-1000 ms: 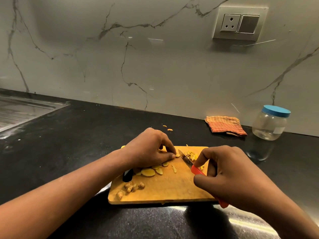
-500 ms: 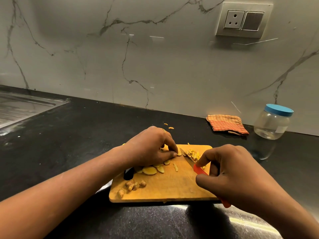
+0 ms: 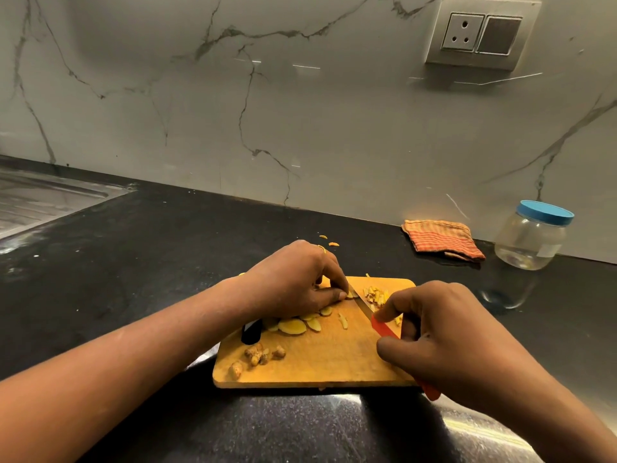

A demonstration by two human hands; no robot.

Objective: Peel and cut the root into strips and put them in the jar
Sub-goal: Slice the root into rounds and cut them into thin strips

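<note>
A wooden cutting board (image 3: 327,365) lies on the black counter. My left hand (image 3: 297,282) pinches a small yellow root slice against the board at its fingertips. My right hand (image 3: 440,332) grips a red-handled knife (image 3: 384,327), whose blade rests right beside those fingertips. Cut yellow strips (image 3: 375,294) are piled just past the blade. Flat root slices (image 3: 293,326) lie under my left palm, and brown peel scraps (image 3: 257,357) sit near the board's front left. The clear jar (image 3: 531,237) with a blue lid stands closed at the far right by the wall.
A folded orange checked cloth (image 3: 442,240) lies by the wall, left of the jar. A black object (image 3: 251,330) pokes out under my left wrist. A steel sink drainboard (image 3: 40,202) is at the far left. A few yellow bits (image 3: 329,241) lie on the counter behind the board.
Both hands stay at the same spot on the board; the blade has shifted slightly against the slice at my left fingertips. The camera has tilted a little.
</note>
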